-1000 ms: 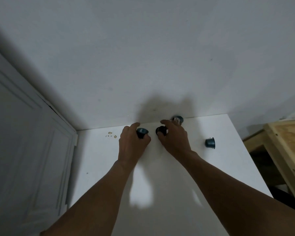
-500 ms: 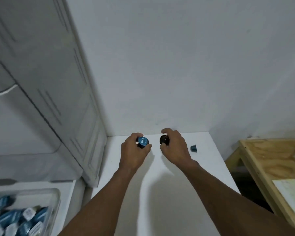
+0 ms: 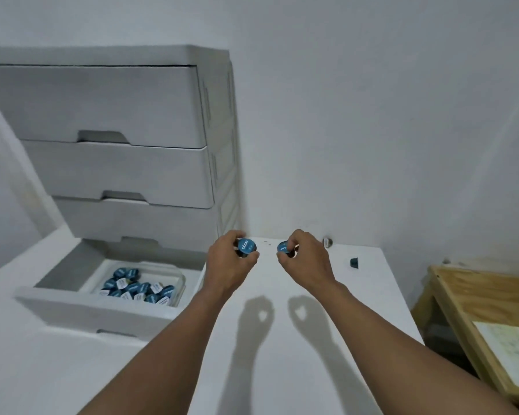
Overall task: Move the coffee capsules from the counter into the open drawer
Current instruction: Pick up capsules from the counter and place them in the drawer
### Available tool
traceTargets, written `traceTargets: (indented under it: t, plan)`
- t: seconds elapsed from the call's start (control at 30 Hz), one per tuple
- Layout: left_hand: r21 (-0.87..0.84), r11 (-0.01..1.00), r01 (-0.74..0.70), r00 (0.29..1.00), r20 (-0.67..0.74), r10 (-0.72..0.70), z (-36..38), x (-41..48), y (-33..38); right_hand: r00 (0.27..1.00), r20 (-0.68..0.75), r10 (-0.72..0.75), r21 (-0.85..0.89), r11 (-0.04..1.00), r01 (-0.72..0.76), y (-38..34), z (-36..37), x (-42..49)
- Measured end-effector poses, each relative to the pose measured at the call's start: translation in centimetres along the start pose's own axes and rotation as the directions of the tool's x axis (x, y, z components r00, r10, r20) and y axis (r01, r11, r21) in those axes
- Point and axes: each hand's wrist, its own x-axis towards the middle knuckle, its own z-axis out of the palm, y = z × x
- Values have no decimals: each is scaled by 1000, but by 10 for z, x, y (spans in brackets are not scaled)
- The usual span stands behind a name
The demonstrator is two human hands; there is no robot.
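My left hand (image 3: 229,265) holds a blue coffee capsule (image 3: 246,246) between thumb and fingers, lifted above the white counter (image 3: 282,339). My right hand (image 3: 307,262) pinches a second blue capsule (image 3: 283,247) the same way. Two more capsules lie on the counter: one by the back wall (image 3: 327,242) and a dark blue one (image 3: 354,262) to the right. The open drawer (image 3: 81,307) sits low on the left, and a clear tray (image 3: 182,280) inside it carries several blue capsules (image 3: 138,289).
A grey drawer unit (image 3: 117,130) with three closed drawers stands above the open one, left of the counter. A wooden table (image 3: 486,295) with a white sheet on it is at the right, beyond the counter's edge. The wall runs close behind.
Both hands have lifted their capsules off the counter and drawn back from the wall. The view has swung left, bringing the drawer unit and the open drawer into sight.
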Motion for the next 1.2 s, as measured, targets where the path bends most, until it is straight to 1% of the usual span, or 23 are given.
traceTargets:
  t: [0.23,0.4,0.6,0.77,0.93,1.1,1.2]
  plan:
    - [130,991,-11,994,-104,24,-98,-34,-24,986,109,-130,85,989,121,-76,36,-38]
    - [114,993,16,990,-141,0,-164,-39,-55,975,120,-189,71,981,181,-127,82,-49]
    - [141,989,-34,994,-100,49,-245,-26,-107,972,97,-213,21,977,212,-193,155,-57]
    - [179,983,-42,999,-24,47,-306,-5,-151,976,89,-198,-14,980,200,-235,210,-62]
    - [168,985,-44,999,16,42,-329,22,-184,980,119,-156,-94,981,168,-247,243,-54]
    - [192,980,-50,998,45,42,-318,57,-213,983,149,-109,-114,985,126,-239,277,-24]
    - [184,983,-17,998,63,5,-308,78,-232,981,172,-91,-119,986,113,-228,299,1]
